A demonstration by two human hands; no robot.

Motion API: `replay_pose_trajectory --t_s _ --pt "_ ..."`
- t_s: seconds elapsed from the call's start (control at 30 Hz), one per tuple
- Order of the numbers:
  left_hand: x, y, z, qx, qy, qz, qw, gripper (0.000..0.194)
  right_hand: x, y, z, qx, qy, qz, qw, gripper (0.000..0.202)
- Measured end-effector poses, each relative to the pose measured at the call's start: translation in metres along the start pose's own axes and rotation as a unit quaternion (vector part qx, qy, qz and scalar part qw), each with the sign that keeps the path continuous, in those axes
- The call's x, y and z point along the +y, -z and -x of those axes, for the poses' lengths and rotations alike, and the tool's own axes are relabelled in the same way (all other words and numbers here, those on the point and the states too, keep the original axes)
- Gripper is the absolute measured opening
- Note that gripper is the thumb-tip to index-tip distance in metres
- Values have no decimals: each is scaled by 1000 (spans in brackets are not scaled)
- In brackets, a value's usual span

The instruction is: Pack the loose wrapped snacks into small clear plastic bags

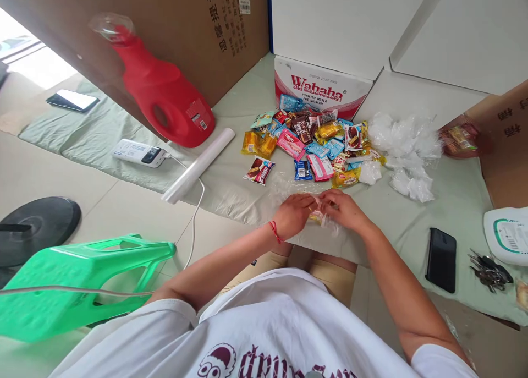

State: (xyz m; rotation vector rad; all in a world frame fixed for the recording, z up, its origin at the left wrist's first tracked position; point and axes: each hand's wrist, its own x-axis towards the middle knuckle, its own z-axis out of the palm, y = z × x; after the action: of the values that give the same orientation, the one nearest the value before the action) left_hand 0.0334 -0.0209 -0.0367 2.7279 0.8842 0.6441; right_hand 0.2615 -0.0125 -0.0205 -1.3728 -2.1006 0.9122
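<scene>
Close in front of me lies a clear plastic bag [284, 186] with a yellow-wrapped snack [317, 215] showing between my hands. My left hand [295, 215] is closed on the bag from the left, its fingertips partly hidden. From the right, my right hand [345, 208] pinches the same plastic near the snack. Just beyond my hands is a pile of wrapped snacks, among them a pink packet [291, 143], a brown cocoa packet [303, 128] and a blue packet [303, 170]. A red and white packet [259, 170] lies apart at the left.
Crumpled clear bags [406, 141] sit right of the pile, before a reddish bowl [461, 138] of snacks. A Wahaha box [322, 89] stands behind. Leftward are a plastic roll [198, 165], a red jug [165, 92], a power bank [139, 153] and a green stool [78, 273]. A phone [441, 260] and keys [490, 270] lie right.
</scene>
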Motion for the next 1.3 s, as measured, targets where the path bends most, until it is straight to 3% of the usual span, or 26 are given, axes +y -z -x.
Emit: replay_pose_trajectory --t_s 0.17,0.23,0.33,0.47,0.53,0.63,0.73,0.83,0.9,1.0,1.13,1.3 --pt "-11 -17 1 -10 37 -14 999 37 5 5 37 116 -172 -132 969 40" --pt "-11 -16 4 -2 32 -13 999 37 0 -4 55 85 -200 -162 962 54" --pt "-9 -15 6 11 30 -15 999 36 0 -9 81 39 -234 -151 960 45" --pt "-10 -17 7 10 11 -14 1000 35 21 22 104 62 -280 -96 953 34" --pt "-10 -18 7 6 13 -14 1000 36 27 41 97 81 -275 6 958 28" --pt "-9 -19 8 7 14 -13 1000 37 18 48 53 100 -163 154 969 21" --pt "-6 -19 9 21 15 -24 999 37 -1 25 -11 34 -45 225 973 23" --pt "-1 -18 11 32 38 -49 998 34 -9 -3 -61 -11 -45 294 955 15" --pt "1 -19 12 25 48 -59 997 34 -6 -13 -77 -30 -55 329 942 12" --pt "2 -19 12 11 47 -58 997 35 4 -10 -83 -52 -29 337 940 10" --pt "2 -19 12 8 52 -54 997 36 3 16 -76 -23 59 261 963 13" --pt "2 -19 11 3 43 -52 998 37 -30 32 -49 -3 10 241 970 22"
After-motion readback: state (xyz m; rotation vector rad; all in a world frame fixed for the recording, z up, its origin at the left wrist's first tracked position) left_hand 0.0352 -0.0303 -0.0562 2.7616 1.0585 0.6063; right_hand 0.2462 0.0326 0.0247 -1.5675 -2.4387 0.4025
